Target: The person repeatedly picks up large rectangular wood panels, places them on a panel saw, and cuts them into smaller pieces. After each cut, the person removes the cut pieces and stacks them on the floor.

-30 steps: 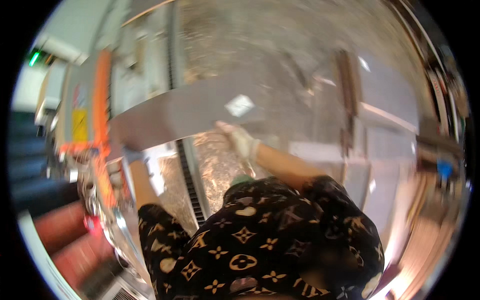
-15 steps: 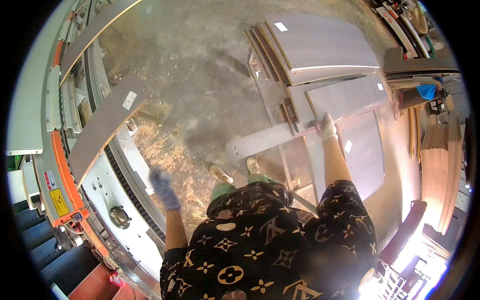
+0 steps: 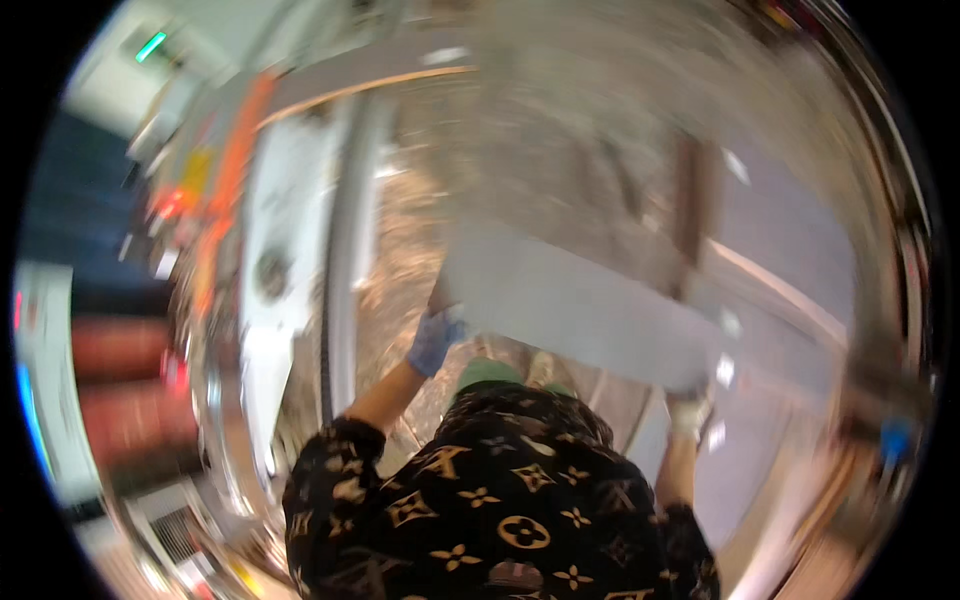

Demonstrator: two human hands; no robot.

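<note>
A long grey panel is held up across the front of my body, off the stack. My left hand, in a blue-grey glove, grips its left end. At the panel's right end is my right hand in a pale glove, closed on the near corner. Motion smears the picture, so the right fingers show only roughly. Beyond the panel's right end lie more grey panels with white labels, stacked.
To the left runs a machine with a white bed, a dark chain track and an orange rail. Another grey board lies across it. Wood shavings litter the floor beside it. Red blocks stand at the far left.
The grey panel has come off the stack and now spans both hands. My left hand has moved from beside the machine to the panel's left end. The view has swung left.
</note>
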